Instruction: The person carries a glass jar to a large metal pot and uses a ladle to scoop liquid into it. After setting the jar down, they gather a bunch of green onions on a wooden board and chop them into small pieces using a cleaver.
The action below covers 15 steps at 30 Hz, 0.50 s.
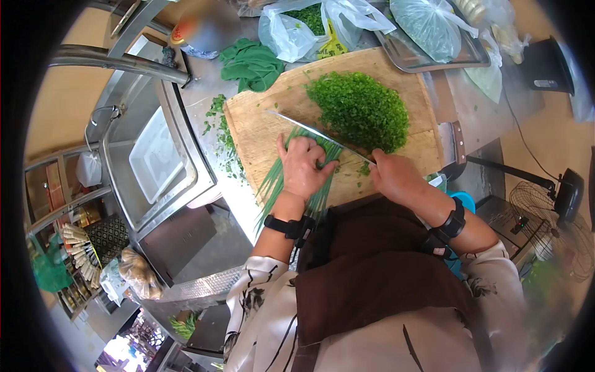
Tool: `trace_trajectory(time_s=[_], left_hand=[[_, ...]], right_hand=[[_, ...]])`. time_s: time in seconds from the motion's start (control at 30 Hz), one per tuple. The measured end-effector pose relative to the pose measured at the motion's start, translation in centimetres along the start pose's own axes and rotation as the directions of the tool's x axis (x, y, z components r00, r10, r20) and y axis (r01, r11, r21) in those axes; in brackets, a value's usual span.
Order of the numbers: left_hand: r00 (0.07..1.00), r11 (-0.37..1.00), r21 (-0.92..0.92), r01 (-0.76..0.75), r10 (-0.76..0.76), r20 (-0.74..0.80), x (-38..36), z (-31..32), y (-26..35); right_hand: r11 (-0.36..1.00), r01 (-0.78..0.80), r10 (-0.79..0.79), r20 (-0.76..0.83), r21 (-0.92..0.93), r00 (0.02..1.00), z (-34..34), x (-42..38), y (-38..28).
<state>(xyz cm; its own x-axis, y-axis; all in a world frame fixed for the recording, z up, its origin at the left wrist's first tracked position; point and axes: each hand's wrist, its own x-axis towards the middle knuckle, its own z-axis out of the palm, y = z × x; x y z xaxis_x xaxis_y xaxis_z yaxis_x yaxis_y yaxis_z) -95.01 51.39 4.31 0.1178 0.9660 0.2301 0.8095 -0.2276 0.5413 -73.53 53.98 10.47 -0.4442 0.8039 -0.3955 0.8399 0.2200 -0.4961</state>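
Observation:
On the wooden cutting board (pixel 251 118), my left hand (pixel 302 166) presses down on a bundle of long green stalks (pixel 273 186), its fingers curled over them. My right hand (pixel 398 177) is wrapped round the handle of a knife (pixel 317 132), whose blade reaches left across the stalks, just beyond my left fingertips. A large heap of finely chopped greens (pixel 359 108) lies behind the blade. Small cut bits lie near my right hand. The knife's handle is hidden in my grip.
A cleaver (pixel 457 142) rests at the board's right edge. Behind the board are a green cloth (pixel 253 64), plastic bags (pixel 288 34) and a metal tray (pixel 406 59). Scattered greens (pixel 217 124) lie left of it, beside a sink (pixel 114 158) holding a white tub (pixel 155 155). A fan (pixel 548 223) stands right.

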Motion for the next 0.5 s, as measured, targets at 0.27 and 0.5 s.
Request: trace_trajectory(time_s=[0.27,0.5], left_hand=[[0.997,0.990,-0.136,-0.036,0.027,-0.070,-1.1,1.6,-0.4],[0.988,0.988,-0.150,-0.034,0.010,-0.154,-1.7,2.0,0.4]], right_hand=[[1.000,-0.004,0.004,-0.006,-0.027,1.000,-0.3,-0.1,-0.4],[0.998,0.033,-0.032,0.018,-0.058,0.999,-0.2,-0.5,-0.6]])
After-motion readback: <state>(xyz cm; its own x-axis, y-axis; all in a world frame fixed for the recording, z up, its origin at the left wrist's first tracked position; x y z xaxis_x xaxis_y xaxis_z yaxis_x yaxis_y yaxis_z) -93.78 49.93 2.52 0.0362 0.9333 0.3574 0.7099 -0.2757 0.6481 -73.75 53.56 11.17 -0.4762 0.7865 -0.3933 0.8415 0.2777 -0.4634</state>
